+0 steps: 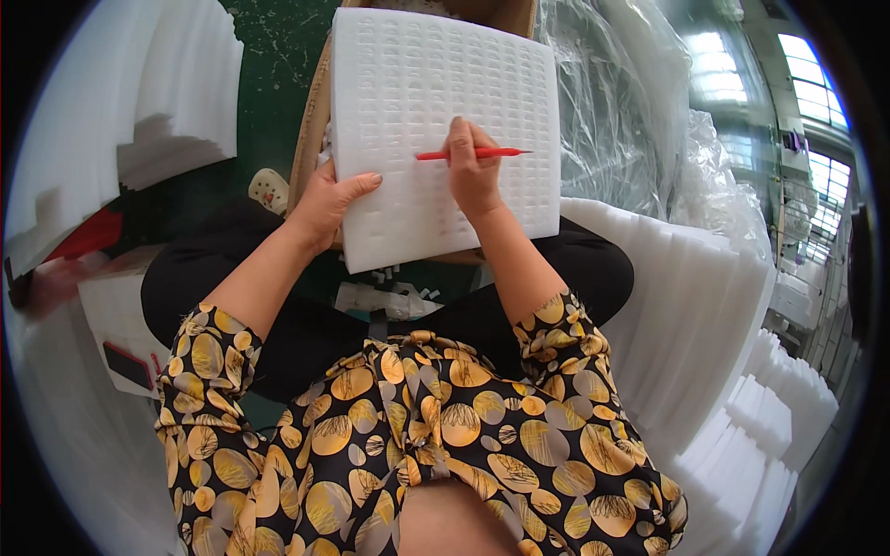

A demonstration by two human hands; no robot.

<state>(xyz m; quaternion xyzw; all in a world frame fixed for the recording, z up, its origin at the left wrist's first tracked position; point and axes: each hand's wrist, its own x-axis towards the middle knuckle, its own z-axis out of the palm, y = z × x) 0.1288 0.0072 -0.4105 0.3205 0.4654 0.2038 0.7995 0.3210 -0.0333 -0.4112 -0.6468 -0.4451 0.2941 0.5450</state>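
- gripped between the thumb and fingers of the right hand [475, 178] is a slim red pen-like tool [499, 152]; the grip is narrow, and the tool is held crosswise, its thin tapered end pointed right.
- a white foam sheet [399, 227], marked with rows of small cuts, is set in front of the person, beyond the lap; the tool is held over its middle.
- the sheet's left edge is held by the left hand [324, 201], the thumb laid on top; the other fingers are partly hidden.
- an open cardboard box [311, 116] is partly covered by the sheet.
- small white scraps [385, 275] are scattered just below the sheet's near edge.
- stacked foam sheets [658, 292] are seen near right, with clear plastic film [607, 107] beyond them.
- another white foam stack [190, 79] is seen far left.
- a patterned shoe [269, 190] is seen left of the box.
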